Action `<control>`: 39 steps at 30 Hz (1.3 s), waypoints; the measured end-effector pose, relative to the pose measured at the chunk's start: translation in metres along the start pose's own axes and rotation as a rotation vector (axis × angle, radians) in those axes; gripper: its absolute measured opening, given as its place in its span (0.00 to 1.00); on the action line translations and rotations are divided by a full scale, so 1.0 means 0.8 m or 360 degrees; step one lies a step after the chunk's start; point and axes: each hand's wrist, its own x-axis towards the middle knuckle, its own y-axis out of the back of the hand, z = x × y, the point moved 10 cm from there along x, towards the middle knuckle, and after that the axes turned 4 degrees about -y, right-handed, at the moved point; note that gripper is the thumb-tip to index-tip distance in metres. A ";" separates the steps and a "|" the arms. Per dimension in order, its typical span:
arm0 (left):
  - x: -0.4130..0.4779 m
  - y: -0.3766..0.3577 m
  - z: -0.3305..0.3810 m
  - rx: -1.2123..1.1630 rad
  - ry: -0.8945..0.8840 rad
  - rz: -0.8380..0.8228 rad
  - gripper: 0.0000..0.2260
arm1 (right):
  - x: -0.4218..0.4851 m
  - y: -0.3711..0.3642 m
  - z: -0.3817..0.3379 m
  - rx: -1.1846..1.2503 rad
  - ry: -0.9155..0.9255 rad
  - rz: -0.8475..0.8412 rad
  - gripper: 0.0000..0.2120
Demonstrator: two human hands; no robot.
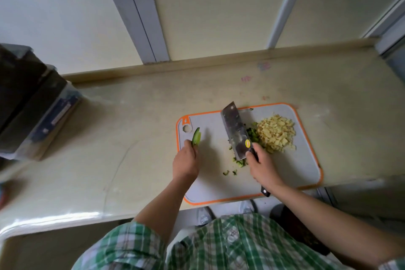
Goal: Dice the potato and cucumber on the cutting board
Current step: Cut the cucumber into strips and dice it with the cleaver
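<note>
Holding a cucumber strip point(196, 137) pinched in curled fingers near the left edge of the cutting board point(302, 171), the left hand point(185, 160) is apart from the right hand point(262, 166), which grips the cleaver point(235, 131) by its handle. Cucumber dice point(252, 134) lie beside the blade; the diced potato point(276, 133) is heaped on the board's far right.

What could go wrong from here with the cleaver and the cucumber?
The left hand pinches cucumber slices; cutting so small a piece may bring that hand near the cleaver that the right hand grips. The cutting board lies near the front edge of the counter, so loose cucumber bits might roll off.
</note>
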 end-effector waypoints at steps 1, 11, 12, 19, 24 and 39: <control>-0.001 0.002 0.000 -0.0023 0.0021 0.0030 0.09 | -0.006 -0.005 -0.006 0.0032 0.0041 -0.0055 0.09; -0.011 -0.001 -0.006 -0.0081 0.0101 0.0060 0.08 | -0.044 -0.030 0.021 -0.0282 0.0097 -0.0315 0.10; -0.013 -0.007 -0.001 -0.0027 0.0044 0.0025 0.08 | -0.040 -0.016 0.023 -0.0285 0.0090 -0.0232 0.07; -0.020 -0.055 0.043 0.0686 -0.0484 -0.0270 0.12 | -0.028 0.026 0.009 -0.0256 0.0118 -0.0023 0.06; -0.020 -0.047 0.043 0.0842 -0.0607 -0.0147 0.12 | -0.030 0.019 -0.016 -0.0332 0.0203 0.0054 0.10; 0.006 -0.051 0.063 0.0508 -0.0596 -0.0097 0.09 | -0.017 -0.011 -0.043 -0.1171 0.0237 0.0034 0.06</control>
